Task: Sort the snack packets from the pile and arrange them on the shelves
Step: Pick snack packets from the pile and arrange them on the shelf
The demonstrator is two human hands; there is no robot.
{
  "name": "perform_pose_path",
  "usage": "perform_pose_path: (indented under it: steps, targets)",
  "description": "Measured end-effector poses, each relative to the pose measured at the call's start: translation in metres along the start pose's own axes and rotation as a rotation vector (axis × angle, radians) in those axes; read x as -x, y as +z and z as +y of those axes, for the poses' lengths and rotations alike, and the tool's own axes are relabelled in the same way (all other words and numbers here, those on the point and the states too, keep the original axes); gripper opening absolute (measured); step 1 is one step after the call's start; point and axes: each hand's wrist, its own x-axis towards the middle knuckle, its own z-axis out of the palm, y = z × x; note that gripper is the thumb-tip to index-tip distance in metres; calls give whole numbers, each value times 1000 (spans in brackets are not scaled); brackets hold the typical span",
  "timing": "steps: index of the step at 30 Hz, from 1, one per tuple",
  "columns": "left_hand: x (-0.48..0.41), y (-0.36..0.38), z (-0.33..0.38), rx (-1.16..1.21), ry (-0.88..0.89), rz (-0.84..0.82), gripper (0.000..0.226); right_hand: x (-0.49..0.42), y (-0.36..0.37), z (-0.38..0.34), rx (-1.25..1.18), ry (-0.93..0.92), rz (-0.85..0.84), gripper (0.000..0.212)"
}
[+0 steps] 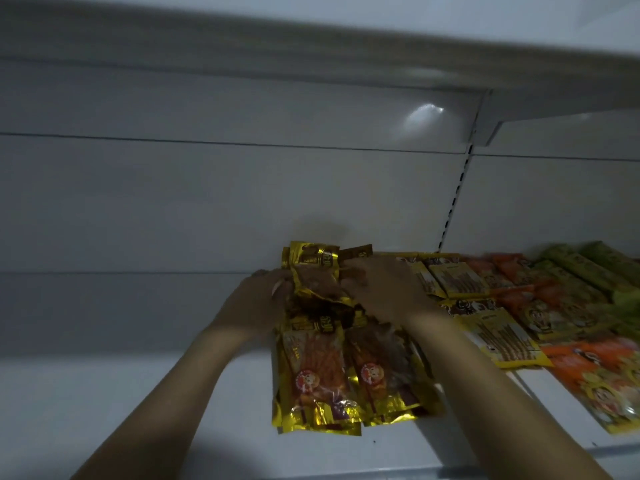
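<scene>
White shelf [138,393]: only the right-hand part is stocked, the left stretch carries no packets yet. My read is partway done, nowhere near finished.

Back panel [207,185] and upper shelf [311,46]: nothing on show there. The upper shelf's top face is out of view, so I can't say whether it's stocked.

Sorted so far, flat rows running right from centre: orange packets [588,372], green packets [588,268] at the far right, yellow packets [502,344] just beside the gold ones. Grouped by colour, roughly squared up.

Gold foil packets [318,386]: the batch in hand. Front ones lie flat at the shelf's front edge, side by side and overlapping. Those behind are crumpled and half upright near the back panel, not yet laid down.

Left hand [256,299]: fingers curled on the left edge of the crumpled gold packets, gripping them.
Right hand [384,289]: on top of the same bunch from the right. Motion blur, so I can't tell whether it pinches or just presses.

Left to do, as I judge it: flatten and align the back gold row, then fill leftward. The source pile is out of view, so the remaining count is unknown.

In the way: the yellow row sits tight against the right wrist, easy to knock. Dim light and foil glare make labels hard to read. Slotted upright [453,202] is behind, clear of the hands.
</scene>
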Motion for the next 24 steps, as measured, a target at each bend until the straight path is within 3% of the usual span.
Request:
perform_pose_path:
  steps: [4,7,11,17,24]
  targets:
    - [54,2,19,-101,21,-23,58,67,-27,-1,35,-43,-147,60]
    - [95,7,39,-240,-7,-43,61,101,-22,-9,227,-65,-141,56]
    - [114,22,49,-251,-94,-151,62,116,4,-10,366,-59,-120,51]
    - [118,39,52,-107,-82,-120,60,127,27,-6,320,-66,-82,48]
    - [137,42,63,-171,-108,-20,64,144,32,12,293,-140,26,55]
